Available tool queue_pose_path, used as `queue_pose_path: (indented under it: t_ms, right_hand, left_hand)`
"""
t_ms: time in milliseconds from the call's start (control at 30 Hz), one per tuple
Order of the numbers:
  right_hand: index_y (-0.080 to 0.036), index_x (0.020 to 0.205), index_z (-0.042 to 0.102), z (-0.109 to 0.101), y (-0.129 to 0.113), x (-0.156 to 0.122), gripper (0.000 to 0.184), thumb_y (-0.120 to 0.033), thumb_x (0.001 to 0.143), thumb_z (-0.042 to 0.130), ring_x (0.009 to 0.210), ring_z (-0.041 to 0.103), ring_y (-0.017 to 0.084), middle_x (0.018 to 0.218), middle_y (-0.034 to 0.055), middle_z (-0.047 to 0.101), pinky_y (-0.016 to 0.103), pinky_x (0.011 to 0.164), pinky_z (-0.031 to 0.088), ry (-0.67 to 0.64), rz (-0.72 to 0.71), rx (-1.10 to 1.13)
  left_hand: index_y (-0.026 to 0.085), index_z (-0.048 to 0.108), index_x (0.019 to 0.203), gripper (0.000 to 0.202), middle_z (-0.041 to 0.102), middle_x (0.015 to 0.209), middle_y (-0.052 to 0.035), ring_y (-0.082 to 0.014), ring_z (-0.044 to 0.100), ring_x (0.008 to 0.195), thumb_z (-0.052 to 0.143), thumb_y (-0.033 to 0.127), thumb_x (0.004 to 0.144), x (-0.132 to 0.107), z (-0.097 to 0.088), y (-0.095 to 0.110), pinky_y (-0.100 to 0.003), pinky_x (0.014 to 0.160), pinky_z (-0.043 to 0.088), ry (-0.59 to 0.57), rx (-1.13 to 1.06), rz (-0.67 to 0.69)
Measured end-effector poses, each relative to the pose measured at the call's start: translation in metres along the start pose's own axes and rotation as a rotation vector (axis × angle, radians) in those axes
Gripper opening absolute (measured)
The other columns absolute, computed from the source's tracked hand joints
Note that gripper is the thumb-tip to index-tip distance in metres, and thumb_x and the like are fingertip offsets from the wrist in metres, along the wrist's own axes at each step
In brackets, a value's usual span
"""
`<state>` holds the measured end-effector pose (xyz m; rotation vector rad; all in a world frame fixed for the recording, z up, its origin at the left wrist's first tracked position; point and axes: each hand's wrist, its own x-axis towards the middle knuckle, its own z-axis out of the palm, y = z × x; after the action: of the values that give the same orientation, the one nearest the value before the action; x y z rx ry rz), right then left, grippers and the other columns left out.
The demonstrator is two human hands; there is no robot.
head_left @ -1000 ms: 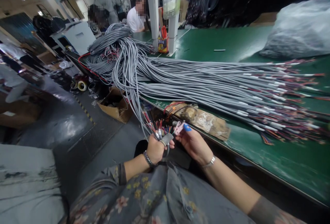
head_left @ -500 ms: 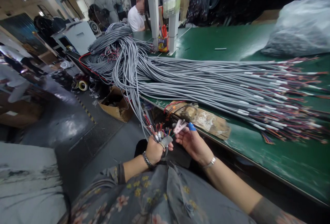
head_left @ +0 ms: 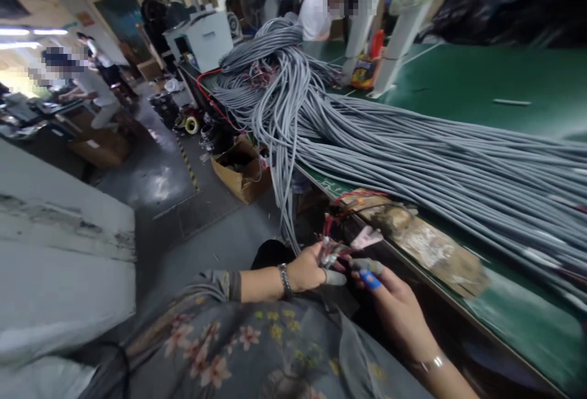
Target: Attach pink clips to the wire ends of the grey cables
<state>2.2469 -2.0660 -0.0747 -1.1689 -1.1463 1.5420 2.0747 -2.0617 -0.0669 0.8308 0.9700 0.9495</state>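
My left hand (head_left: 307,272) is closed around a bunch of grey cable ends (head_left: 329,251), whose thin coloured wires fan out above the fingers. A covering is wrapped on its thumb. Close by on the right, my right hand (head_left: 389,292) has its thumb and index finger pinched together beside the wires. Blue tape covers that thumb and a grey cover sits on the index finger. Whatever lies between those fingertips is too small and blurred to make out. A pale pink clip (head_left: 367,238) stands just above my right hand, at the bench edge.
Long grey cables (head_left: 389,136) lie across the green bench (head_left: 458,81). A taped cardboard piece (head_left: 435,252) sits along its edge. An open cardboard box (head_left: 243,172) is on the floor, and a white cabinet (head_left: 64,227) stands at left. A co-worker (head_left: 316,13) sits behind the bench.
The view has swung left, so the bench and cables appear farther right. My right hand has gone from loosely spread fingers by the clip to a pinch below it, near the wires.
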Motion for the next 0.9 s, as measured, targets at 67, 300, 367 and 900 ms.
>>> queue_pose_path:
  t_ms: [67,300,367,900]
  right_hand:
    - [-0.026,0.086,0.071,0.0,-0.003,-0.006,0.035,-0.054,0.066,0.076,0.074,0.062,0.021,0.08,0.005,0.07,0.033,0.07,0.052,-0.062,-0.093,-0.133]
    - [-0.026,0.082,0.069,0.01,-0.014,-0.008,0.021,-0.045,0.077,0.065,0.069,0.062,0.023,0.079,0.0057,0.07,0.036,0.066,0.05,-0.06,-0.406,-0.481]
    - [-0.025,0.081,0.068,0.01,-0.015,-0.007,0.02,-0.045,0.077,0.065,0.067,0.062,0.023,0.077,0.0059,0.07,0.036,0.064,0.049,-0.052,-0.4,-0.489]
    - [-0.022,0.08,0.072,0.037,-0.017,0.0,0.024,-0.045,0.073,0.069,0.069,0.06,0.021,0.076,0.0053,0.07,0.035,0.068,0.05,-0.027,-0.288,-0.202]
  left_hand:
    - [0.017,0.067,0.11,0.069,0.071,0.093,-0.0072,-0.0159,0.063,0.078,0.087,0.016,0.045,0.002,0.002,-0.007,-0.026,0.072,0.05,-0.071,0.011,0.004]
    - [0.019,0.067,0.111,0.06,0.066,0.082,0.0002,-0.0127,0.057,0.072,0.071,0.004,0.053,0.002,0.004,-0.009,-0.026,0.077,0.049,-0.167,0.179,0.055]
    - [0.019,0.069,0.102,0.049,0.064,0.079,0.0016,-0.0118,0.055,0.069,0.071,0.007,0.055,0.0,0.003,-0.005,-0.025,0.075,0.048,-0.224,0.121,0.064]
    - [0.018,0.073,0.1,0.057,0.07,0.082,-0.0078,-0.0221,0.064,0.084,0.067,0.065,0.07,-0.015,-0.011,0.023,-0.033,0.084,0.05,-0.396,0.179,0.127]
